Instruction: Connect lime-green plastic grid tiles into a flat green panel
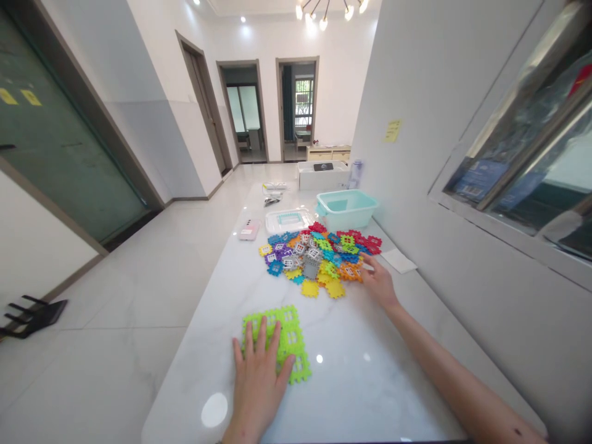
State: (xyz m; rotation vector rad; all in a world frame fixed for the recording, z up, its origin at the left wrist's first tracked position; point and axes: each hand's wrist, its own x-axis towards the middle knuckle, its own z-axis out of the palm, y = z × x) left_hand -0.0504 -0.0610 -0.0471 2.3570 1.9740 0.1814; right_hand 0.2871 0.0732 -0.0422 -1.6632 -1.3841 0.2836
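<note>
My left hand [261, 376] lies flat with fingers spread on a square panel of lime green interlocking tiles [291, 338], several of which have small window openings. The hand covers the panel's lower left part. Farther forward, my right hand [380, 283] is at the right edge of a heap of colourful interlocking tiles [311, 269]. Its bent fingers and thumb close on the edge of an orange interlocking tile [350, 272], whose right side they partly hide. Grey, purple, blue, red and yellow tiles make up the heap, and some carry white window frames.
Behind the heap stand a mint green tub [346, 209] and a clear lid [289, 221]. A pink phone-like object [250, 230] lies near the table's left edge. White paper [400, 261] rests by the right wall, and a white box [322, 177] stands at the far end.
</note>
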